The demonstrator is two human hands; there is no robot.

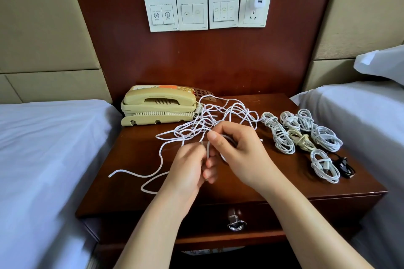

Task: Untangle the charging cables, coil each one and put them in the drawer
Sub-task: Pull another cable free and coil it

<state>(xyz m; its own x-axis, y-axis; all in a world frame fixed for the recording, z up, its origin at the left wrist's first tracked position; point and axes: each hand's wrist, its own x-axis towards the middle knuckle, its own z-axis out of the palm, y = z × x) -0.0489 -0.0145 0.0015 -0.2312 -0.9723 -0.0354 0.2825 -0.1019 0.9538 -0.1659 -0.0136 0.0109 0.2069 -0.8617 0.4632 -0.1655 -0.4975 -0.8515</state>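
Several coiled white, beige and black cable bundles [301, 135] done at right of dark wooden nightstand [131, 148], thin white cable tangle [203, 129] mid-top left, left hand [188, 164] and right hand [238, 155] both pinching its strands, wooden drawer [317, 214] closed, stowing seemingly not started.

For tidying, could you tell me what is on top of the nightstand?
A beige telephone, a white cable tangle, coiled cables and a black cable. Anything beneath the left hand and right hand is hidden.

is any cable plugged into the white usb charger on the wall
No, the white usb charger has an empty port and no cable hangs from it; the tangled white cables lie on the wooden nightstand.
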